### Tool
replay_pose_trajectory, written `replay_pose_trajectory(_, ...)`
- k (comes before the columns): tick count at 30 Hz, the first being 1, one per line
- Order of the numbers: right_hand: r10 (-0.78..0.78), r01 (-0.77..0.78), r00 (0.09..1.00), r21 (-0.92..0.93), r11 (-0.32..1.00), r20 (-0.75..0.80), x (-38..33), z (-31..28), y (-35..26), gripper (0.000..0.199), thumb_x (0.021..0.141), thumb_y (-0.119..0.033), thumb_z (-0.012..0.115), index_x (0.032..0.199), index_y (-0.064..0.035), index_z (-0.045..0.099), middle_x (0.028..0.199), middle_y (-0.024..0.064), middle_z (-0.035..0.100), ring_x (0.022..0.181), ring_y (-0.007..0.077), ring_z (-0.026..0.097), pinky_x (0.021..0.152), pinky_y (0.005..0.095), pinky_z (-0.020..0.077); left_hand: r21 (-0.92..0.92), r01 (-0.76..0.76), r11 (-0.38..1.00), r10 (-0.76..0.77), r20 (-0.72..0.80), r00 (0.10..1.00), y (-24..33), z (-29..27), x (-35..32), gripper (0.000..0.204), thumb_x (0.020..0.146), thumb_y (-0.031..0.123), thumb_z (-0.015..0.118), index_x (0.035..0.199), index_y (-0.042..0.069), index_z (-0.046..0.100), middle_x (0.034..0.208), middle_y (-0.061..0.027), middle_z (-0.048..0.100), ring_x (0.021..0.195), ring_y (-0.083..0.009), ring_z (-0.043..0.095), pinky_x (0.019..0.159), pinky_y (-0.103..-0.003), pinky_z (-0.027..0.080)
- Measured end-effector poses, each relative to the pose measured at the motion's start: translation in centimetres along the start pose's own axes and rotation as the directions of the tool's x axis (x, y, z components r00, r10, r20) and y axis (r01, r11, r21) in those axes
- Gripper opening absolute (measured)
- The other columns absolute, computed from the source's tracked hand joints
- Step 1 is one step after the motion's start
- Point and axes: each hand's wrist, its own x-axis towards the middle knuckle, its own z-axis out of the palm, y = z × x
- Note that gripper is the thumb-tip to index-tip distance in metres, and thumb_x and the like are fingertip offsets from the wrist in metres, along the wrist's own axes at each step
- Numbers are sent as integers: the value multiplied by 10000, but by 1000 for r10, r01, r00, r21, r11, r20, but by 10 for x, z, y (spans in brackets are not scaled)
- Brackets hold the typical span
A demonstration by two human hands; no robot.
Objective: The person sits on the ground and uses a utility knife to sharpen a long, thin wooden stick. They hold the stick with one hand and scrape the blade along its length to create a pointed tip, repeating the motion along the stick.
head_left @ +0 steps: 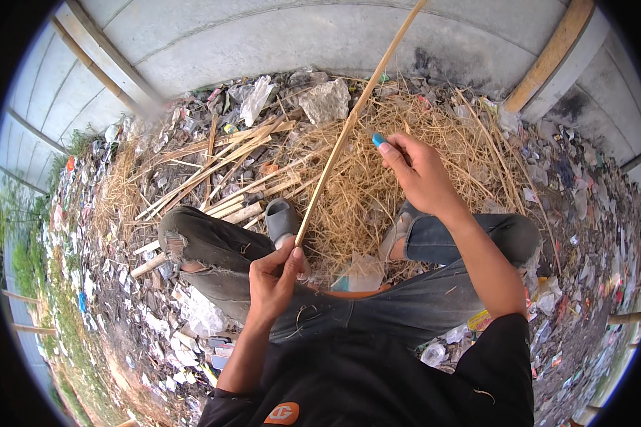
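A long, thin bamboo strip [343, 135] slants up and to the right from my lap, its top end leaving the picture. My left hand [272, 281] pinches its lower end above my left knee. My right hand [421, 171] is raised to the right of the strip, apart from it, with the fingers curled and the thumb against them. Something bright blue [378, 139] shows at its thumb and forefinger tips; whether it is a finger wrap or a held thing I cannot tell. Below the hands are my bent legs in torn dark jeans [406, 302].
Dry straw-like shavings [363, 192] cover the ground ahead. Split bamboo pieces [214, 167] lie at the left, near a grey slip-on shoe [282, 219]. A stone block [325, 102] sits before the concrete wall [263, 43]. Scattered litter [584, 249] spreads around both sides.
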Motion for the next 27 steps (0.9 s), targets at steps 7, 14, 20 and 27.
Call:
replay_pose_trajectory(7, -326, 356, 904, -67, 932, 276, -42, 72, -12, 347, 1051, -375, 623, 1050, -28, 602, 676, 179, 672, 603, 400, 683, 534, 486, 495, 76, -26, 997, 28, -26, 999, -7, 12, 8, 389, 1045, 163, 692, 1342, -86, 658, 848, 35, 637, 793, -20, 525, 693, -210, 468)
replay_pose_trajectory(14, -259, 300, 946, -222, 928, 194, -26, 68, -4, 309, 1034, -370, 658, 1013, -64, 615, 640, 164, 656, 599, 381, 690, 510, 456, 514, 201, -69, 977, 88, -86, 992, -18, 9, 0, 364, 1033, 171, 703, 1316, -57, 687, 828, 31, 662, 786, -12, 529, 696, -218, 480)
replay_pose_trajectory(20, -343, 382, 920, -237, 893, 189, -38, 84, 3, 315, 1041, -369, 650, 1048, -56, 616, 633, 153, 661, 584, 376, 689, 492, 449, 509, 253, -58, 966, 82, -84, 993, -20, 6, -2, 355, 1020, 162, 708, 1303, -51, 696, 847, 16, 693, 813, -16, 562, 722, -226, 505)
replay_pose_trajectory(27, -357, 411, 908, -291, 864, 220, -38, 77, 4, 348, 1045, -414, 630, 1032, -66, 618, 621, 127, 659, 582, 361, 697, 491, 459, 518, 187, -126, 974, 157, -165, 974, -8, 12, -3, 328, 1012, 132, 707, 1287, -44, 710, 791, 27, 639, 740, -16, 519, 663, -220, 465)
